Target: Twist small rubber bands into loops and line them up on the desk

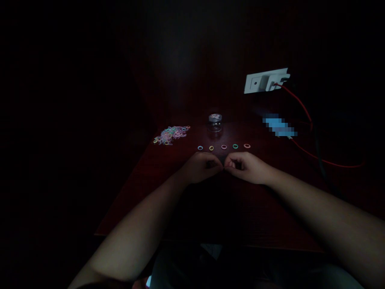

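Over the dark red table, my left hand (202,167) and my right hand (249,166) meet fingertip to fingertip. Both are closed in a pinch, and whatever lies between the fingertips is too small and dim to name. Just beyond them runs a row of small hair ties: a blue one (200,148), a yellow one (211,148), a purple one (224,147), a green one (235,146) and an orange one (247,146). To the left sits a loose heap of pastel bands and rings (171,135).
A small clear round jar (215,123) stands behind the row. A white wall socket (255,83) holds a white charger (274,81). From it a red cable (296,98) hangs, and a blurred blue device (279,125) lies at the right. The table's left edge (122,188) fades into darkness.
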Available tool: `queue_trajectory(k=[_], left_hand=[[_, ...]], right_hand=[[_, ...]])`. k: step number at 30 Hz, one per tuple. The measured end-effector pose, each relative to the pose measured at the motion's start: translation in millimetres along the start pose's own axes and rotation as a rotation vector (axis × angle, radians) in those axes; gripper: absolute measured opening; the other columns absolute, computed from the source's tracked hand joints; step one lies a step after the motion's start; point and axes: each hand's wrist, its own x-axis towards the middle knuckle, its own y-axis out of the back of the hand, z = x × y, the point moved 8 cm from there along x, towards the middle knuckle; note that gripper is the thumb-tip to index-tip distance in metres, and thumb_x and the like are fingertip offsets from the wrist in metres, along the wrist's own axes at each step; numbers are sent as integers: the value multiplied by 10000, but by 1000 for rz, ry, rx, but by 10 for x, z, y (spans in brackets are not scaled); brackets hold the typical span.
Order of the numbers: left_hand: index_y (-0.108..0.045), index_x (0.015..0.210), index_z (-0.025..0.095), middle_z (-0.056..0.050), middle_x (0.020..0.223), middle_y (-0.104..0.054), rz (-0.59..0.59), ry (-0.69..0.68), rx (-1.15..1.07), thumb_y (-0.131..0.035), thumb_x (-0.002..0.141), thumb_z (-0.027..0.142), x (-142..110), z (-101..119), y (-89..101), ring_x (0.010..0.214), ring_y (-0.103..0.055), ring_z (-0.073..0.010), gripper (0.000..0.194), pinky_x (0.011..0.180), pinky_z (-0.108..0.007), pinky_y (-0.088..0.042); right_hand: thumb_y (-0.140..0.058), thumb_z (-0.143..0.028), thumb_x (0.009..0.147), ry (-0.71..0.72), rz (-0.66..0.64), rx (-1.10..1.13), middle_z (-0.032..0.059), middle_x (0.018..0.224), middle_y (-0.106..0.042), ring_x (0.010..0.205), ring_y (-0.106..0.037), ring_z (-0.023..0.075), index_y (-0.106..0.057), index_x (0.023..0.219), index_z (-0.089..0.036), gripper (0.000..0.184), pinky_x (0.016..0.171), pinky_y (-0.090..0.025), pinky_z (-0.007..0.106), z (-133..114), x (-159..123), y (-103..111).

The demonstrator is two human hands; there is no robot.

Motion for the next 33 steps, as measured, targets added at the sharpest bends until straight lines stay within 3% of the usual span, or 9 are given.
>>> queue_trajectory(k=[17,25,33], left_hand=[[-642,849,134,-17,746,-652,3,95,-104,-574,837,253,-12,-70,-39,640,-564,-93,137,585,-206,-440],[-650,845,136,-24,758,-661,-2,83,-98,-586,839,280,-11,-58,-43,653,-573,-99,158,599,-216,-450],[-629,852,143,-16,773,-657,-5,71,-97,-564,854,243,-5,-38,-42,675,-582,-99,120,629,-218,-459]], right_hand=[[-577,-283,809,3,-8,-7,-23,638,-502,564,-431,94,-564,789,-167,118,501,-350,225,-34,-12,6],[-569,-352,835,7,32,24,-21,642,-494,575,-426,97,-572,812,-167,187,509,-355,227,-48,-1,25],[-565,-291,810,4,5,3,-23,637,-490,564,-422,94,-556,768,-170,128,506,-344,223,-28,-6,12]])
